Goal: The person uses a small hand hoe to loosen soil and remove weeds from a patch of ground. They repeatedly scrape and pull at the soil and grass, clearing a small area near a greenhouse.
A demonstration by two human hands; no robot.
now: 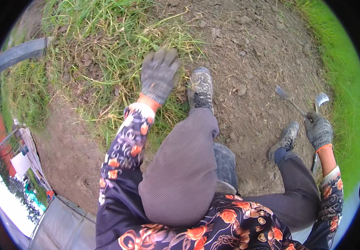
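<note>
My left hand [160, 75], in a grey knit work glove, is palm down over a heap of pulled grass [117, 65]. Its fingers are stretched out and slightly blurred, and its palm is hidden. On the other side, my right hand [319, 129] in a matching glove grips a small weeding hand tool [295, 106]. That tool's thin metal shank points up and left to a flat blade. A second tool with a shiny curved blade [321, 99] shows beyond the right hand. Whether it is also held or lies on the ground is hidden by the glove.
My shoes [201, 84] rest on bare soil [245, 62]. A dark rounded object [225, 165], perhaps a bucket, stands between my legs. Green grass [345, 78] borders the soil on the right. At left are a grey pipe [22, 53] and plastic sheeting [62, 225].
</note>
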